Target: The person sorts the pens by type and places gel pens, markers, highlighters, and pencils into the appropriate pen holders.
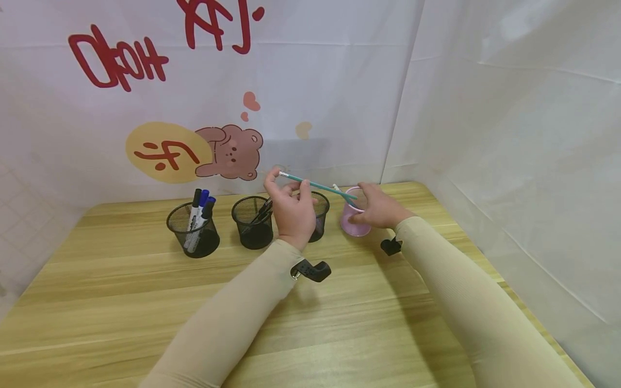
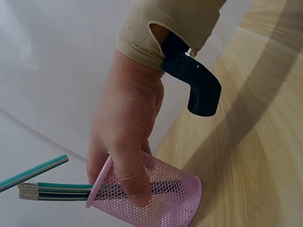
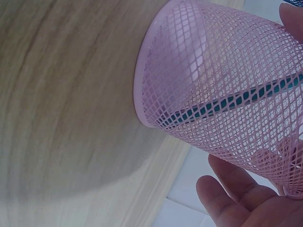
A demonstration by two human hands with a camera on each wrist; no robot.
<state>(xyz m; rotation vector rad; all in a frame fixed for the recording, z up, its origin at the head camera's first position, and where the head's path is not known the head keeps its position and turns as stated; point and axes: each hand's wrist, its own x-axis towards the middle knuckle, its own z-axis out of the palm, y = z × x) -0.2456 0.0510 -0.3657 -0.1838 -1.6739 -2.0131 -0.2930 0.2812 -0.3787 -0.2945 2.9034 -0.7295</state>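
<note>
My left hand (image 1: 294, 213) pinches a teal striped pencil (image 1: 315, 185) near its white eraser end. The pencil slants right, its unsharpened end (image 2: 59, 161) above the mouth of a pink mesh pen cup (image 1: 356, 226). My right hand (image 1: 383, 207) grips this cup around its upper wall and rim, thumb on the near side. The cup stands upright on the table. In the left wrist view, other teal striped pencils (image 2: 61, 191) stick out of it, eraser ends up. A teal pencil (image 3: 236, 99) also shows through the mesh in the right wrist view.
Left of the pink cup stand three black mesh cups. The leftmost cup (image 1: 206, 245) holds several markers (image 1: 196, 218); the middle cup (image 1: 254, 237) holds black pens (image 1: 263, 210). My left hand partly covers the third cup (image 1: 320, 215). White curtains (image 1: 339, 81) hang behind the wooden table (image 1: 121, 302).
</note>
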